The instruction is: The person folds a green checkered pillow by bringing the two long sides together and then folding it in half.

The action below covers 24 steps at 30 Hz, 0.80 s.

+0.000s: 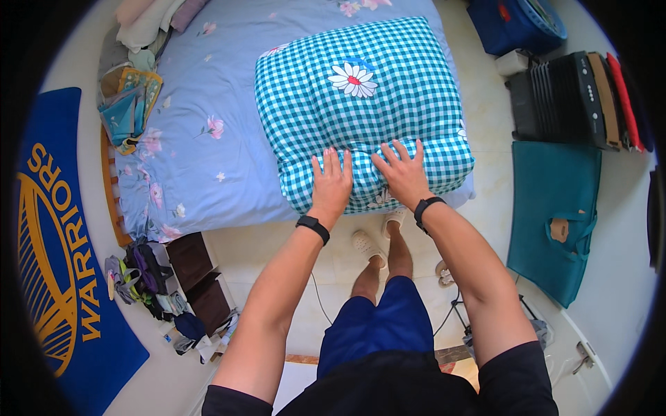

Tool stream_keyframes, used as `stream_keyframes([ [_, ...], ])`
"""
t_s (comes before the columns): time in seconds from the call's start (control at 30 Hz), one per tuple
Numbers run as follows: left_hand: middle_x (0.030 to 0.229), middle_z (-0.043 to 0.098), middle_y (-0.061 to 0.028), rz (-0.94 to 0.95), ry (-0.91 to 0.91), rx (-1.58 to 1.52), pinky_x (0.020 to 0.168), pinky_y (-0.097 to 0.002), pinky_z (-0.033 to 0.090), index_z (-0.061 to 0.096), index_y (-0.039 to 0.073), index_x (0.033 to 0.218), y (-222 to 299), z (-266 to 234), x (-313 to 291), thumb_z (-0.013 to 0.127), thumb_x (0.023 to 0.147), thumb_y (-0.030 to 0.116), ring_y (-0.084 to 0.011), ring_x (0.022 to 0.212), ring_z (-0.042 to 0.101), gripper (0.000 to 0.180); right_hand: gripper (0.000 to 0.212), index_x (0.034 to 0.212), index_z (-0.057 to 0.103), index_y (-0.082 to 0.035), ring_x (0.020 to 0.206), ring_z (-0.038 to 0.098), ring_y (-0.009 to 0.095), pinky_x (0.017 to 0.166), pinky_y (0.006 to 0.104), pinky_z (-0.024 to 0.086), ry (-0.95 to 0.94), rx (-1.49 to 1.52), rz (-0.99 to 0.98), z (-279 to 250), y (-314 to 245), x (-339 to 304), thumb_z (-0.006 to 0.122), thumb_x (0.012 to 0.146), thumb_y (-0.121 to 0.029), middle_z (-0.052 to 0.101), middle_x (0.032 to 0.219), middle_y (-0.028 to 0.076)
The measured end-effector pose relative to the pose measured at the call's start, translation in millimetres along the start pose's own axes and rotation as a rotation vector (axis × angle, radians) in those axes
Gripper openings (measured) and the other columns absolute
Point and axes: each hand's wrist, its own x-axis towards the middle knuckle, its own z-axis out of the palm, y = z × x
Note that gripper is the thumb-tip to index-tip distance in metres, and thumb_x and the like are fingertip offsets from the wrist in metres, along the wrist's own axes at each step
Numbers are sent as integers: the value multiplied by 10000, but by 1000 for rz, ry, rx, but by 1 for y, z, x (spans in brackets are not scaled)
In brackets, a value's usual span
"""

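Observation:
A thick folded quilt (361, 114) in teal and white checks, with a large white daisy on top, lies on the bed near its right-hand edge. Both my palms press down on its near side, where the fabric dents under them. My left hand (331, 184) rests flat with its fingers stretched forward. Beside it, my right hand (404, 173) lies with fingers spread, a short gap between the two. Neither hand grips the cloth. Each wrist wears a black band. Beneath the quilt is a light blue sheet (201, 166) with pink and white flowers.
Folded cloths and a fabric bag (132, 104) sit at the bed's left edge. Bags and boxes (191, 263) stand on the floor at lower left. To the right are a teal flat case (555, 215), a black ribbed case (555, 100) and a blue bin (517, 24). Cables cross the floor.

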Motion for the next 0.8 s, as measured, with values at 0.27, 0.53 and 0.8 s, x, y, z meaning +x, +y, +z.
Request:
stream_keyframes([
  [0.27,1420,526,-292,-22,-87,-114,1111,-597,381,484,28,1462,4,-5,-9,729,740,25,-393,1359,502,763,509,1301,586,-245,1320,505,296,1038,754,314,-117,-48,27,-9,-12,-4,729,828,-120,584,1327,43],
  [0.53,1407,537,-285,-34,-22,-70,1110,-596,377,510,29,1439,2,-4,-2,717,764,49,-387,1336,520,707,509,1271,591,-232,1308,505,284,1044,746,318,-68,-49,45,-10,-15,4,737,802,-96,596,1304,37],
  [0.8,1350,589,-278,-67,114,5,1130,-607,341,564,24,1378,17,6,-16,571,910,98,-370,1292,560,474,513,1289,597,-213,1328,498,301,1076,749,279,35,-18,55,7,-13,-16,704,810,-63,598,1335,59],
])
